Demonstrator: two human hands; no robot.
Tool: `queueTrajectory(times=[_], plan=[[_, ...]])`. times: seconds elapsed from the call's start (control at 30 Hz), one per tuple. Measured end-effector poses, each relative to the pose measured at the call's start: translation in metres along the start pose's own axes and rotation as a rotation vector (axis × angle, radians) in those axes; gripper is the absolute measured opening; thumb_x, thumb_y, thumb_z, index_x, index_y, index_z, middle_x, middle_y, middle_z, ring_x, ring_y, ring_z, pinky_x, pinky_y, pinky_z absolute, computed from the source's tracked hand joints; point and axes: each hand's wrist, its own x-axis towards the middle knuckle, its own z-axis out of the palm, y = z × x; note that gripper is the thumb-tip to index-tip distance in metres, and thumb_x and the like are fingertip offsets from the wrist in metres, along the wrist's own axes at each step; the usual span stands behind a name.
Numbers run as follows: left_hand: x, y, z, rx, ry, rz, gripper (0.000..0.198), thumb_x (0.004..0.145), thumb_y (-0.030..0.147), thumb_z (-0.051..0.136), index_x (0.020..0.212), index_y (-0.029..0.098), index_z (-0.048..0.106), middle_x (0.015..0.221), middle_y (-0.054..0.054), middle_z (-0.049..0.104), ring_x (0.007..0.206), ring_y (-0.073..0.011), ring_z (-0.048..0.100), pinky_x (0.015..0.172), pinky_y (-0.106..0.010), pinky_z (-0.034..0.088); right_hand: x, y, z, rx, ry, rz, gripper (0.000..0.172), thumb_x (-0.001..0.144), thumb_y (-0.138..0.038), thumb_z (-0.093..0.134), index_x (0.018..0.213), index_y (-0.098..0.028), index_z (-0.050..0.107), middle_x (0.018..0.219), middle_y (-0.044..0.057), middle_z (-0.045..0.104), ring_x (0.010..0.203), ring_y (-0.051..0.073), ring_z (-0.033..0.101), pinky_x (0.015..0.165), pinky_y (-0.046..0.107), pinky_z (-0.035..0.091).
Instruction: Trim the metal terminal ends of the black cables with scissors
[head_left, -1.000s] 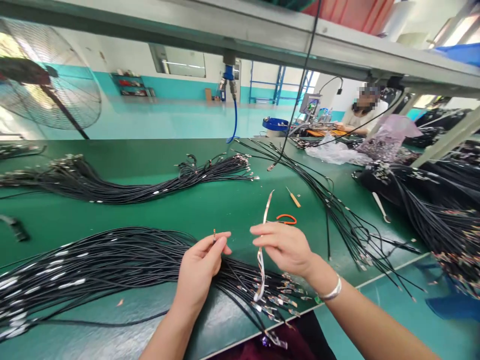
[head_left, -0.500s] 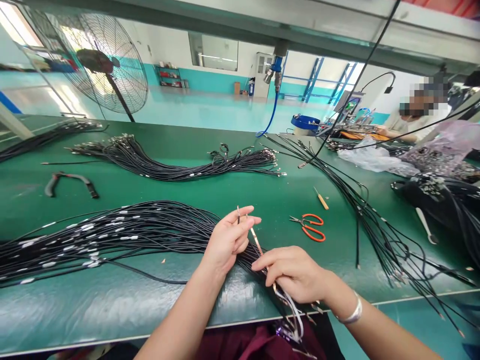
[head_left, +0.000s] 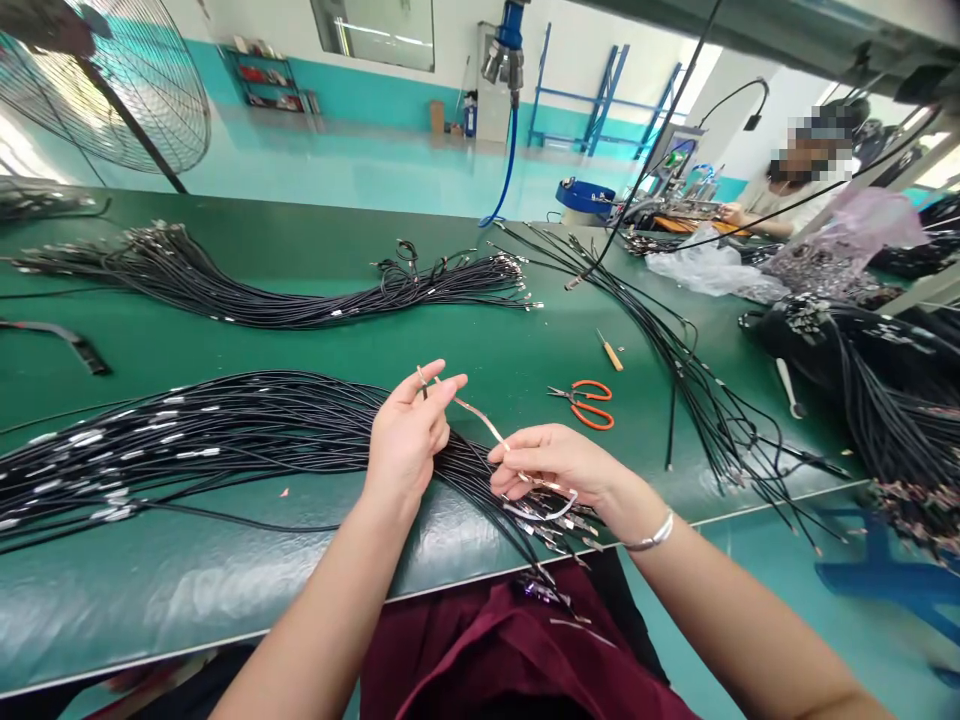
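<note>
My left hand pinches the end of one thin black cable between thumb and fingers, held upright above a big bundle of black cables that lies across the green table. My right hand is closed on a thin metal strip that runs up and left until its tip meets the cable end at my left fingers. The strip's lower part curls under my right palm. Metal terminals at the bundle's end lie just below my right hand, at the table's near edge.
Orange-handled scissors and a small wooden-handled tool lie right of my hands. A second cable bundle stretches across the far table, and more loose cables fan to the right. Pliers at left. Another person sits at far right.
My right hand has come down from holding the strip upright and now holds it low, its tip at the cable end in my left hand. The camera view shifted.
</note>
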Motion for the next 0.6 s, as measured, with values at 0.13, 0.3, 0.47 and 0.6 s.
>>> queueTrajectory(times=[0.13, 0.3, 0.47, 0.6], plan=[[-0.006, -0.001, 0.005, 0.047, 0.0, 0.015, 0.05, 0.072, 0.036, 0.074, 0.116, 0.02, 0.056, 0.098, -0.007, 0.07, 0.033, 0.0025, 0.03, 0.032, -0.015, 0.02, 0.007, -0.009, 0.004, 0.22, 0.119, -0.24, 0.022, 0.07, -0.031, 0.079, 0.085, -0.017, 0.07, 0.087, 0.003, 0.075, 0.085, 0.014, 0.07, 0.075, 0.022, 0.054], [-0.016, -0.005, 0.011, 0.209, -0.185, -0.163, 0.037, 0.071, 0.043, 0.072, 0.089, 0.012, 0.07, 0.074, -0.005, 0.069, 0.032, 0.0016, 0.025, 0.032, -0.019, 0.014, 0.018, -0.025, 0.006, 0.459, 0.264, -0.479, 0.018, 0.07, -0.032, 0.078, 0.085, -0.024, 0.07, 0.093, -0.002, 0.074, 0.092, 0.013, 0.066, 0.073, 0.022, 0.051], [-0.024, -0.014, 0.015, 0.296, -0.321, -0.205, 0.033, 0.065, 0.034, 0.078, 0.091, 0.015, 0.072, 0.093, -0.009, 0.072, 0.039, -0.0012, 0.036, 0.034, -0.019, 0.02, 0.027, -0.028, 0.015, 0.6, 0.353, -0.574, 0.018, 0.074, -0.031, 0.075, 0.091, -0.028, 0.069, 0.09, -0.005, 0.073, 0.096, 0.011, 0.066, 0.083, 0.023, 0.05], [-0.026, -0.017, 0.016, 0.354, -0.314, -0.123, 0.027, 0.066, 0.033, 0.077, 0.085, 0.015, 0.071, 0.077, -0.004, 0.07, 0.043, -0.0042, 0.04, 0.038, -0.018, 0.024, 0.034, -0.028, 0.028, 0.605, 0.427, -0.618, 0.02, 0.076, -0.033, 0.073, 0.094, -0.028, 0.067, 0.097, -0.004, 0.072, 0.101, 0.012, 0.064, 0.089, 0.024, 0.05]])
